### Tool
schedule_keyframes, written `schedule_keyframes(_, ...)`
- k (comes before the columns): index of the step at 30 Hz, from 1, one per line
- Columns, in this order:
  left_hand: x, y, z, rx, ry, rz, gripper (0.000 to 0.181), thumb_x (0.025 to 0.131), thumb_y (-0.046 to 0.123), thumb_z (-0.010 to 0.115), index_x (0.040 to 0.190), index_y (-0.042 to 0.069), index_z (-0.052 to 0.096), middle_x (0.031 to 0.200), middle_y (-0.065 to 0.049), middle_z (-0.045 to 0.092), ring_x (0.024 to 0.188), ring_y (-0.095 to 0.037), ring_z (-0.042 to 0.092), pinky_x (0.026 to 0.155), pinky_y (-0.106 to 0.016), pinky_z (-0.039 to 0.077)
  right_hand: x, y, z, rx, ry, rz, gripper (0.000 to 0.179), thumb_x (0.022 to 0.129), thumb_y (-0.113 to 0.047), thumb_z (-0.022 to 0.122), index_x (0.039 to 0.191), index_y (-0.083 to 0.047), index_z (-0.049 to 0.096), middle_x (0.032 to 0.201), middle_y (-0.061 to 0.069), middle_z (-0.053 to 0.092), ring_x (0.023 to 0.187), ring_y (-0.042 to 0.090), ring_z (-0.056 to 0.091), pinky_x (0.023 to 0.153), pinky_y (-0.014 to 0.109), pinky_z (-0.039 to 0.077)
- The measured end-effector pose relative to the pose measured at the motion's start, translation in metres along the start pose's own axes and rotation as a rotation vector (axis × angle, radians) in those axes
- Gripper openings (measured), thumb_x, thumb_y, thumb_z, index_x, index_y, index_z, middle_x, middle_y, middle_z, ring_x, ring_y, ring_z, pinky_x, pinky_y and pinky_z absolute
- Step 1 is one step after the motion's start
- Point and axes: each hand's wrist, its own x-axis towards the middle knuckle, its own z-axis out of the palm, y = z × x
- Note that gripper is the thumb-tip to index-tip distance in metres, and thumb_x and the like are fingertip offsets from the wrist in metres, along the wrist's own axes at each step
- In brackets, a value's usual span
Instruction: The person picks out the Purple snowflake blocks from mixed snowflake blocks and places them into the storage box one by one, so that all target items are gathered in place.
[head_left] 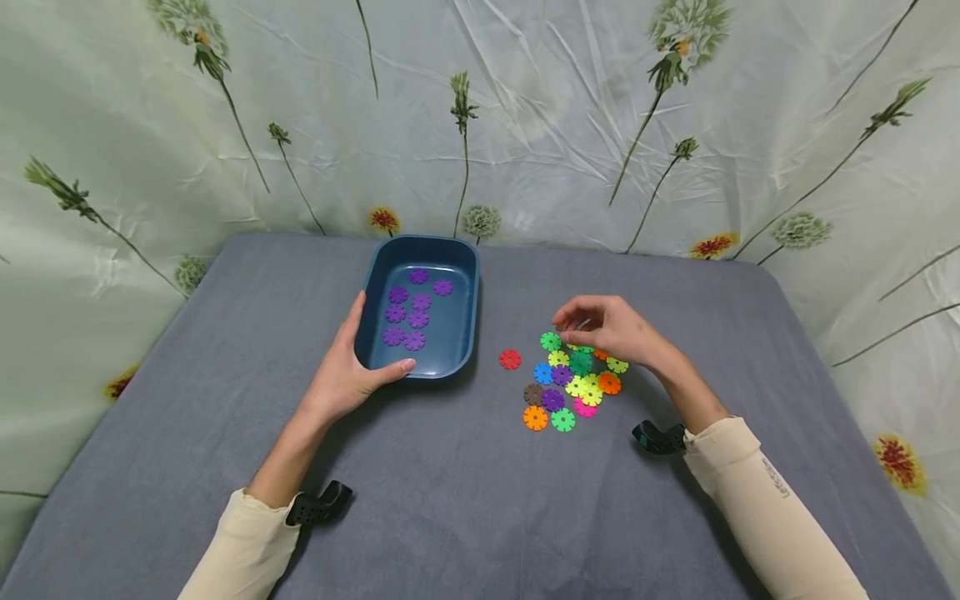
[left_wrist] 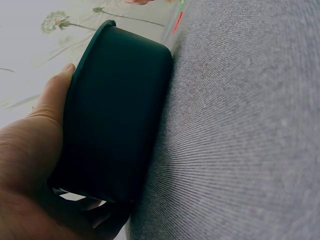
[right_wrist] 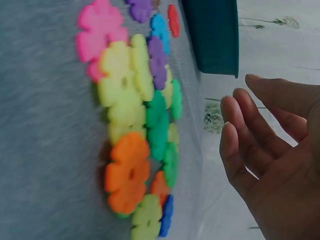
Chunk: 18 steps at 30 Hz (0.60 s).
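My left hand [head_left: 341, 379] grips the near left corner of a dark blue plastic bin [head_left: 454, 354], thumb on the near rim and fingers along the left side. Several purple notched flower-shaped discs [head_left: 417, 319] lie flat inside it. In the left wrist view the bin's outer wall [left_wrist: 115, 110] rises from the cloth. My right hand [head_left: 611, 329] hovers over the far edge of a loose pile of coloured discs [head_left: 591, 392], its fingers loosely bent. Nothing shows between those fingers [right_wrist: 231, 145] in the right wrist view. Two purple discs [head_left: 552, 400] lie among the pile.
A red disc [head_left: 510, 359] lies apart, between the bin and the pile. Orange [head_left: 535, 417], green, yellow, blue, brown and pink discs make up the rest, some overlapping. Grey cloth [head_left: 450, 500] covers the table. Behind it hangs a flower-print curtain [head_left: 540, 125].
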Motion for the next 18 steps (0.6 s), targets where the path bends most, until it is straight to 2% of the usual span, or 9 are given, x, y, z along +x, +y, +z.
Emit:
schedule_keyframes(9, 0.0, -0.001, 0.001, 0.001, -0.002, -0.001, 0.127, 0.082, 0.046, 0.088, 0.168, 0.035, -0.005, 0.178, -0.009, 0.003, 0.164, -0.037, 0.009, 0.126, -0.069, 0.017, -0.014, 0.014, 0.006, -0.038, -0.092, -0.023, 0.021, 0.094, -0.006, 0.075, 0.115, -0.006, 0.075, 0.103, 0.009, 0.076, 0.089, 0.015, 0.067, 0.067, 0.025, 0.053)
schedule_keyframes(18, 0.0, -0.002, 0.0, 0.003, 0.006, -0.001, 0.128, 0.081, 0.047, 0.088, 0.168, 0.036, -0.005, 0.178, -0.008, 0.003, 0.164, -0.037, 0.009, 0.126, -0.068, 0.017, -0.021, 0.017, 0.009, -0.069, -0.189, 0.013, 0.027, 0.092, -0.012, 0.079, 0.119, -0.01, 0.074, 0.108, 0.006, 0.074, 0.092, 0.016, 0.064, 0.075, 0.025, 0.053)
